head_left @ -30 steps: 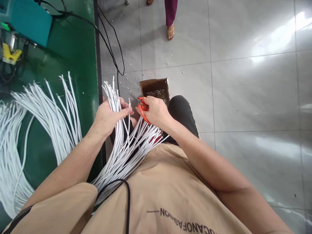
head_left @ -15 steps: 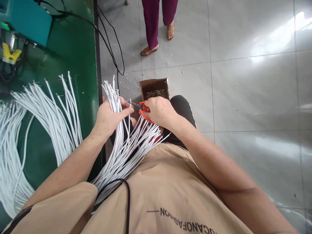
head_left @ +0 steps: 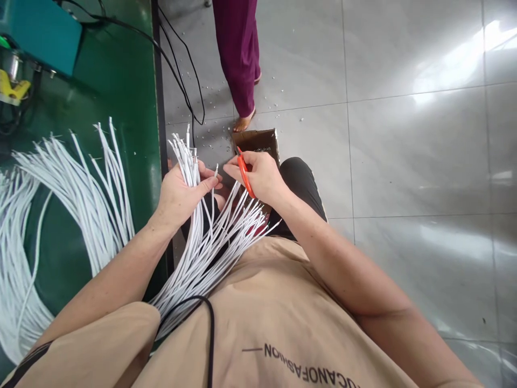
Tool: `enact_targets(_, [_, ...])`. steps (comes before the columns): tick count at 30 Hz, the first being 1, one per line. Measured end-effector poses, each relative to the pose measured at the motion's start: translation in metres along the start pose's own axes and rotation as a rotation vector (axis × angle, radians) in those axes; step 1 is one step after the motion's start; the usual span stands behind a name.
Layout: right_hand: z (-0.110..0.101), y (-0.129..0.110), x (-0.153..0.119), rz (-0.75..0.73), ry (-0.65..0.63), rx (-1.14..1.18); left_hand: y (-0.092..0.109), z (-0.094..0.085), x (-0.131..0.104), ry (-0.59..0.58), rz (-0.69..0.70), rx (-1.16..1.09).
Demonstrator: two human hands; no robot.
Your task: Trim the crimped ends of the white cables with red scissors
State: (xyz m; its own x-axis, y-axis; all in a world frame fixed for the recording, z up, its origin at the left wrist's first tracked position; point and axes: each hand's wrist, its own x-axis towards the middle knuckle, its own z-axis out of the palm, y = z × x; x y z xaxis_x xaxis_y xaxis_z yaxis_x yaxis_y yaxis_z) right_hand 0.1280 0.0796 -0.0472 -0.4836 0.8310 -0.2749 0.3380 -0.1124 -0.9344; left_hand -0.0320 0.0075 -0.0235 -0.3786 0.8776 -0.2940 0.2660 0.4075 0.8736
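My left hand is closed around a bunch of white cables, whose stripped ends stick up above the thumb. One single cable stands apart from the bunch, pinched at thumb and fingertips. In my right hand is a pair of red-handled scissors, its blades pointing up and away from the cables. The fingertips of my right hand are near the single cable's end, apart from it. More loose cable ends fan out over my lap below the right hand.
On the green table at left lie further coiled white cables and a teal device. A cardboard box with small clippings stands beyond my right hand. A person in purple trousers is close behind it; scraps dot the floor.
My right hand has drawn the scissors back from the single cable and turned them upward. The person in purple trousers has stepped closer to the box and leftward. My left hand keeps its grip.
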Motion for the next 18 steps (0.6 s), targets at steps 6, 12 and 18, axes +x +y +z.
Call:
enact_targets(6, [0.007, -0.015, 0.002, 0.085, -0.008, 0.314, 0.004, -0.002, 0.0, 0.019, 0.031, 0.162])
enact_targets(12, [0.015, -0.013, -0.003, 0.177, -0.065, 0.618, 0.006, 0.001, -0.001, -0.061, -0.056, -0.127])
enact_targets(18, [0.018, -0.009, -0.003, 0.208, 0.028, 0.638, 0.007, 0.002, -0.001, -0.123, -0.124, -0.289])
